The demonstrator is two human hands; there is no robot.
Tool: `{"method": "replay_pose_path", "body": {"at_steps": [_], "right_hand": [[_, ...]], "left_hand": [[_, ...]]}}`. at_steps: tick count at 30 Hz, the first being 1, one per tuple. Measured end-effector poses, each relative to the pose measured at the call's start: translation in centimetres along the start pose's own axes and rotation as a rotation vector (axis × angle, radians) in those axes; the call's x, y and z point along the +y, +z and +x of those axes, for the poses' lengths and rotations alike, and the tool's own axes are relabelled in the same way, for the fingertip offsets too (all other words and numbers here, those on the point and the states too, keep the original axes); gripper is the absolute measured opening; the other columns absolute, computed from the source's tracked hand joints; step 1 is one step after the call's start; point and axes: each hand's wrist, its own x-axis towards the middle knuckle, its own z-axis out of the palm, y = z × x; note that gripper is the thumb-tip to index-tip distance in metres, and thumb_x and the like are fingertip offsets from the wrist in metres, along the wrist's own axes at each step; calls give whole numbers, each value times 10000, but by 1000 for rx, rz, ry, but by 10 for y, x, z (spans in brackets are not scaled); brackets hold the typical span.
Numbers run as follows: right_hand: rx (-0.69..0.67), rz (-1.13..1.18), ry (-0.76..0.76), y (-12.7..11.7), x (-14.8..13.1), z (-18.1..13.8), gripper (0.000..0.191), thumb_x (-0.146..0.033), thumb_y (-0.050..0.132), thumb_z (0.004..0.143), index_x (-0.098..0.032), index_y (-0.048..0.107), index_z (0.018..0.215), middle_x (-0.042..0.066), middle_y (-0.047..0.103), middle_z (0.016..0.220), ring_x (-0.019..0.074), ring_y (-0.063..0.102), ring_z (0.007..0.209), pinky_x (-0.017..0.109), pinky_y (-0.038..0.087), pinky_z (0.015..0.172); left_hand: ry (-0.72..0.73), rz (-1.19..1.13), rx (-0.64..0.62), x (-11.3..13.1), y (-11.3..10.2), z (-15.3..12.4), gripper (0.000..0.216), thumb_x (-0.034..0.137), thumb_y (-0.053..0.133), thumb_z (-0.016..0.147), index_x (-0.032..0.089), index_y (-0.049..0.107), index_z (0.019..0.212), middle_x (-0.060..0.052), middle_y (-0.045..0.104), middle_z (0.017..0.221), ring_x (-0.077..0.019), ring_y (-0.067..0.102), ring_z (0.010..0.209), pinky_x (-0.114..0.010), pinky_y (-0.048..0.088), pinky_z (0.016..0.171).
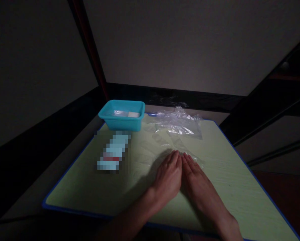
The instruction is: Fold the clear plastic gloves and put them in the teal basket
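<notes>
Light low; detail limited.

Nearest: left hand [168, 177] and right hand [197, 182] lie palm down on the mat [240, 190], side by side, index fingers touching along their length. Fingers of both are straight, together and fully extended. Neither grips anything; they only press down.

Under and just beyond the fingertips: a clear bag [190, 156], flat on the mat. Its outline is hard to trace against the green; the film seems to run leftward from the hands, but I cannot tell where it ends.

Step in hand, as judged: flattening or smoothing the bag with both palms.

Left of the hands, apart from them: a pale blue packet [113, 152], lying lengthwise; label not readable.

Farther back, right of centre: a crumpled pile [177, 125] of clear bags near the far edge of the mat.

Far left corner: a teal tub [122, 115], upright, with something white inside; just beside the pile, contact uncertain.

Note: with fingers laid flat, picking the bag up would call for a pinch at a free edge, and thin film gives little to catch.
</notes>
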Motion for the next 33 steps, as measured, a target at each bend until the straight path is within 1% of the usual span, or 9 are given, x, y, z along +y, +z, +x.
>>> {"method": "replay_pose_path", "body": {"at_steps": [3, 5, 8, 12, 16, 24, 30, 33], "right_hand": [[7, -26, 97, 12, -4, -7, 529, -98, 285, 851, -12, 333, 1371, 172, 298, 1433, 259, 269, 1322, 434, 322, 1055], [7, -44, 136, 19, -6, -9, 516, -124, 269, 863, 2, 357, 1356, 171, 306, 1428, 274, 266, 1322, 449, 323, 1049], [55, -74, 187, 28, -6, -11, 511, -203, 229, 897, 2, 399, 1334, 163, 338, 1414, 285, 286, 1316, 477, 318, 1042], [109, -96, 197, 37, -5, -14, 538, -300, 201, 919, -29, 406, 1337, 137, 349, 1412, 272, 310, 1312, 492, 311, 1039], [127, -114, 183, 40, -4, -16, 562, -347, 202, 919, -34, 394, 1345, 127, 355, 1411, 267, 314, 1313, 494, 290, 1047], [128, -114, 179, 41, -3, -15, 565, -351, 209, 917, -38, 362, 1362, 116, 323, 1428, 253, 293, 1325, 481, 274, 1057], [129, -131, 180, 41, -3, -16, 569, -364, 203, 917, -47, 360, 1363, 100, 321, 1426, 250, 296, 1322, 477, 296, 1047], [131, -135, 180, 40, -3, -16, 572, -368, 202, 917, -45, 357, 1363, 100, 314, 1426, 253, 301, 1319, 480, 307, 1041]], "left_hand": [[19, 50, -74, 6, 6, 1, 476, 127, 342, 877, 9, 377, 1337, -161, 344, 1426, -237, 298, 1328, -327, 296, 1088], [5, 72, -107, 5, 9, 2, 465, 166, 301, 911, 21, 366, 1348, -150, 315, 1438, -235, 265, 1340, -345, 283, 1095], [-31, 75, -120, 1, 12, 1, 477, 244, 259, 942, 24, 357, 1354, -143, 285, 1448, -236, 239, 1348, -370, 279, 1094], [-47, 59, -122, -4, 14, 0, 517, 320, 256, 943, 44, 322, 1376, -123, 254, 1463, -233, 212, 1358, -390, 252, 1105], [-44, 83, -103, -12, 15, -2, 527, 355, 252, 943, 62, 328, 1375, -106, 270, 1462, -221, 228, 1356, -383, 251, 1107], [-44, 201, 22, -48, 17, -9, 512, 365, 281, 938, 83, 351, 1360, -100, 347, 1438, -212, 282, 1340, -386, 288, 1079], [-64, 203, 3, -74, 9, -13, 474, 339, 309, 932, 111, 386, 1340, -83, 367, 1431, -222, 312, 1326, -397, 291, 1073], [-88, 223, -3, -89, 5, -15, 460, 295, 336, 922, 102, 387, 1337, -100, 369, 1428, -237, 326, 1318, -412, 309, 1059]]}}
